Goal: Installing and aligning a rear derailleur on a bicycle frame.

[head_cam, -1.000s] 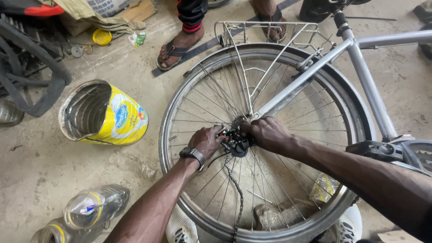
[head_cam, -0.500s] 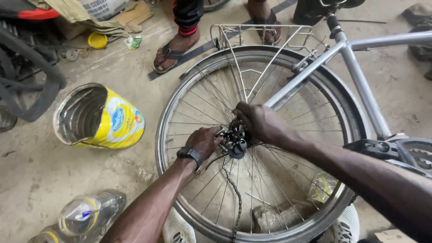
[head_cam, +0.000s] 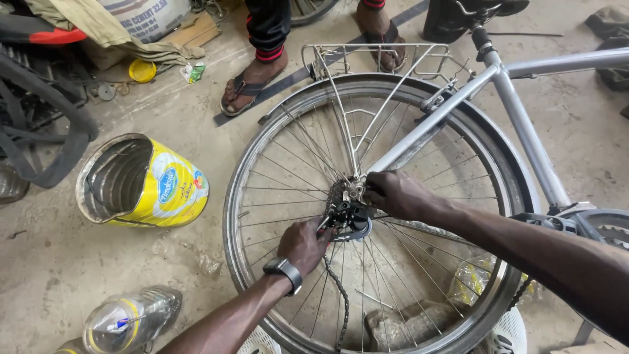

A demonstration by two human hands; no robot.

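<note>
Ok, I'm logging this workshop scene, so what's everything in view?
spoked silver bicycle rear wheel: one, centre
black derailleur at the hub: one, between the hands
hanging chain: one, dark, below the hub
silver bicycle frame: one, right
wire rear rack: one, above the wheel
open yellow tin can: one, on its side, left
clear plastic bottle: one, bottom left
bystander's sandalled feet: two, top
left hand: wristwatch, at derailleur
right hand: at hub
</note>
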